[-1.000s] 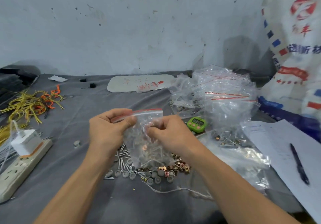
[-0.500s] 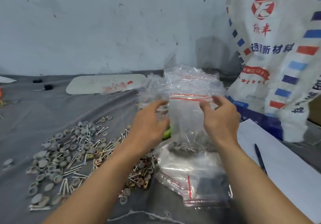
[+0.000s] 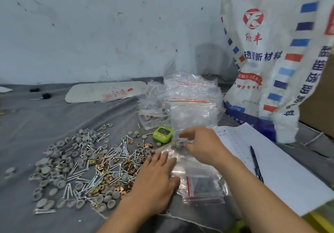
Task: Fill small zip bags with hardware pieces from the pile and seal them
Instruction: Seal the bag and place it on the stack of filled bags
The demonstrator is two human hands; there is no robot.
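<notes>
Fingers (image 3: pixel 160 160) of the left hand (image 3: pixel 155 182) lie straight and spread, pressing flat on the left edge of a flat stack of empty clear zip bags with red seal lines (image 3: pixel 202 184). The fingers (image 3: pixel 186 133) of the right hand (image 3: pixel 206 146) are loosely curled over a clear small zip bag with grey pieces inside (image 3: pixel 178 143), and whether they pinch its plastic cannot be told. At the far left, a loose pile of grey round caps, silver screws and brass square clips (image 3: pixel 81 166) is spread on the grey cloth tabletop (image 3: pixel 36 124), its right edge just beside the left hand. Behind the pile lies a flat white oval pack with red print (image 3: pixel 106 91); the print is too small to read. A small green digital timer with pink buttons (image 3: pixel 162 134) stands between the pile and the right hand, its digits blurred. Behind it rises a heap of filled clear zip bags (image 3: pixel 189 97), grey caps showing through the lower ones. To the right, a white printed paper sheet (image 3: pixel 280 171) carries a black pen (image 3: pixel 255 162). A white woven sack with red and blue stripes (image 3: pixel 271 61) leans at the wall, bearing a round red logo and Chinese writing, among it "丰" in red and "新" in dark blue.
</notes>
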